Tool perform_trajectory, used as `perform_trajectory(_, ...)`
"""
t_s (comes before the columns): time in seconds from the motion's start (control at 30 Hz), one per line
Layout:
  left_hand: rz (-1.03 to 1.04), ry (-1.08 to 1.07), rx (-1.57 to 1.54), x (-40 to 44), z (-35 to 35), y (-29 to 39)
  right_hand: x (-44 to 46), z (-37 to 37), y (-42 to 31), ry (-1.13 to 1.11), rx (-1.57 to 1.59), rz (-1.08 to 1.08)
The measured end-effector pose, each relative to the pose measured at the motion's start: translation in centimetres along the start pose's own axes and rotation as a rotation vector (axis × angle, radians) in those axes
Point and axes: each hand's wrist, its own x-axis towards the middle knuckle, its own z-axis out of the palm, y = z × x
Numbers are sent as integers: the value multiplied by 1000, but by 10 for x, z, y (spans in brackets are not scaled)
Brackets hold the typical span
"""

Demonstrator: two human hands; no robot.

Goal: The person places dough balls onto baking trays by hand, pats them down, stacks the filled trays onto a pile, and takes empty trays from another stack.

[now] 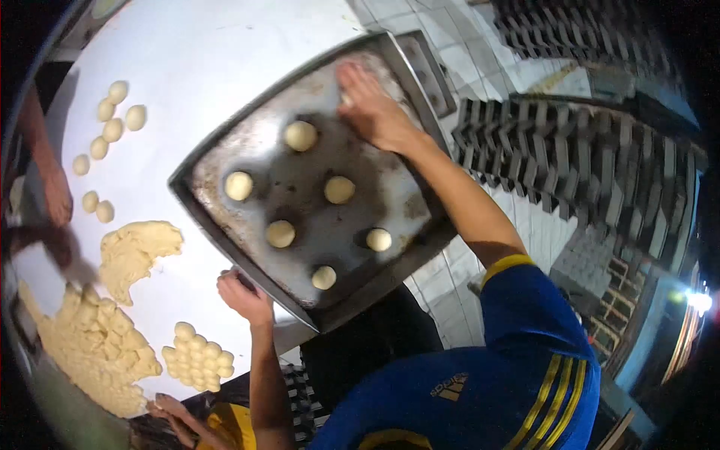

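A worn metal baking tray [412, 199] rests at a slant over the table edge, with several round dough balls [300, 136] spaced apart on it. My right hand [371, 109] lies palm down over the tray's far part, its fingers stretched out. A small pale patch shows beside its thumb; whether it is dough I cannot tell. Near the tray's left side, my left hand [246, 298] is closed over the white table, its fingers curled; what it holds, if anything, is hidden.
On the white table [202, 67] lie loose dough balls [112, 130], a flat dough piece [135, 255], cut dough [97, 341] and clustered balls [196, 358]. Other people's hands are at the left [57, 191] and bottom [176, 416]. Stacked dark trays [577, 154] stand at right.
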Motion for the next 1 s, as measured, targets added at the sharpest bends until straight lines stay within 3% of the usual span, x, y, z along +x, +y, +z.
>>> perform_trajectory(0.07, 28, 17, 77, -4, 3, -6, 14, -24, -4, 41, 654, 329)
perform_trajectory(0.1, 11, 1, 59, -3, 1, -5, 22, -21, -4, 229, 915, 346)
perform_trajectory(0.17, -20, -14, 36, 0, -3, -3, 43, -54, -55, 394, 710, 450)
perform_trajectory(0.2, -33, -17, 24, 2, -3, -1, 59, -64, -87, 413, 643, 325)
perform_trajectory(0.27, -22, 27, 15, 9, -5, 5, 101, -60, -151, 178, 682, 195)
perform_trajectory(0.33, -2, 49, 11, 12, -8, 7, 158, -31, -200, 70, 697, -44)
perform_trajectory(0.47, -7, 58, 24, 12, -6, 6, 262, 79, -246, 165, 336, -283)
perform_trajectory(0.53, -11, 57, 14, 12, -6, 5, 294, 117, -258, 57, 133, -190)
perform_trajectory(0.6, -13, 11, -13, 8, -5, 2, 302, 115, -260, 38, 266, -170)
perform_trajectory(0.77, 18, 16, 31, 1, 1, -3, 195, 4, -226, 133, 831, -52)
perform_trajectory(0.8, -7, 3, 25, 4, -2, 1, 153, -11, -202, 258, 845, -172)
perform_trajectory(0.83, 7, -11, -3, 6, -3, 2, 105, -38, -187, 252, 961, -41)
perform_trajectory(0.93, 2, -16, 12, 6, -5, 6, -17, -77, -125, 407, 465, 427)
perform_trajectory(1.0, 64, 10, 34, 7, -4, 5, -77, -80, -94, 417, 400, 624)
